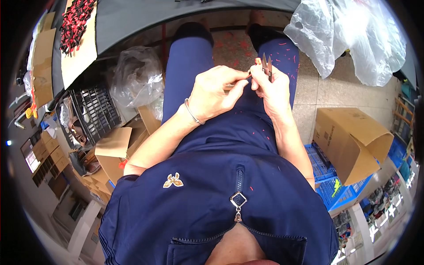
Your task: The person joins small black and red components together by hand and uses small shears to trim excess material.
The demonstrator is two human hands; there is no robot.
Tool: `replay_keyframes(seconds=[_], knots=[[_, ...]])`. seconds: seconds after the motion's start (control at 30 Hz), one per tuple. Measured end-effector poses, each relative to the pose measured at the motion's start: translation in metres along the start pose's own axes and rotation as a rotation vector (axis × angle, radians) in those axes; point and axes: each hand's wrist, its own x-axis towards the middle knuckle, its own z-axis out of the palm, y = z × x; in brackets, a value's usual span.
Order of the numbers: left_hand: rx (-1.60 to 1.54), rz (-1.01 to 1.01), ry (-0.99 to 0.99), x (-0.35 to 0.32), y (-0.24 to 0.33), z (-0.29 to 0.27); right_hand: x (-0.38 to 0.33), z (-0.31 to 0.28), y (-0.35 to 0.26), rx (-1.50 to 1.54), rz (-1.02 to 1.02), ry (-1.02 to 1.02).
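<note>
Above my lap, my left hand [216, 90] is closed, thumb and forefinger pinching a small red piece [249, 75] whose exact kind is too small to make out. My right hand [276, 90] meets it at the fingertips, closed around a pair of thread snips [266, 65] with the blades pointing away from me. A bit of red and pale material [258, 61] shows at the tip of my right forefinger. Red thread scraps lie on my dark blue trousers [287, 57].
A heap of small red and black pieces [76, 26] rests on cardboard atop the dark table [128, 15]. Clear plastic bags [324, 35] hang at far right; another bag [138, 77] is left of my legs. Beside me are a black crate [95, 110] and a carton [344, 141] on blue crates.
</note>
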Motion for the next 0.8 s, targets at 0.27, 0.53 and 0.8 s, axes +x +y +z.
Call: replay_keyframes(seconds=[0.27, 0.53, 0.8], knots=[[-1.120, -1.033, -0.142, -0.002, -0.001, -0.004, -0.003, 0.005, -0.003, 0.053, -0.103, 0.040], [-1.244, -1.043, -0.083, 0.001, -0.002, 0.002, -0.002, 0.001, -0.002, -0.035, -0.139, 0.064], [-1.300, -1.048, 0.076, -0.002, -0.003, 0.003, -0.013, 0.001, 0.003, -0.292, -0.317, 0.198]])
